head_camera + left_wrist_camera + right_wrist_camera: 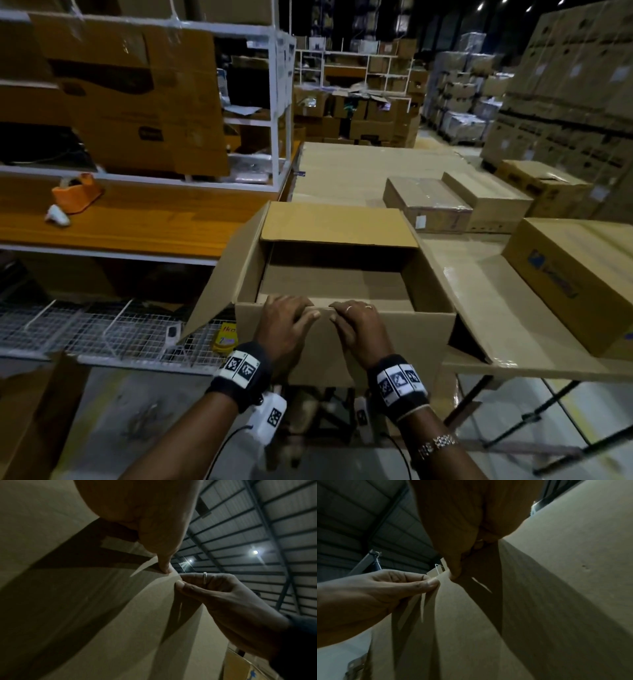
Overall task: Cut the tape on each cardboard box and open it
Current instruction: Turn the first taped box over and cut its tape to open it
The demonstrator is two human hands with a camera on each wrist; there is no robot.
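1. The open cardboard box (342,274) sits on the near end of a cardboard-covered table (479,291), right in front of the person. Its far flap stands up, and the left and right flaps splay outward.
2. The left hand (284,325) grips the box's near top edge: fingers hooked over the rim into the box, thumb pressed on the outer wall.
3. The right hand (356,325) holds the same edge just beside the left, the two thumbs close together. In the left wrist view its thumb and curled fingers pinch the cardboard, and a ring (205,578) shows on one finger.
4. The right wrist view shows the left hand's thumb (419,586) pinching the edge against its fingers.
5. Both wrists wear dark bands with black-and-white markers, and the right forearm carries a bracelet (436,445).
6. A closed brown box with a blue print (575,284) lies on the table to the right; two more sealed boxes (455,202) sit side by side farther back.
7. On the wooden shelf at left rests an orange tape dispenser (77,192), a small white object (57,216) just beside it.
8. Stacked cartons fill the warehouse behind.
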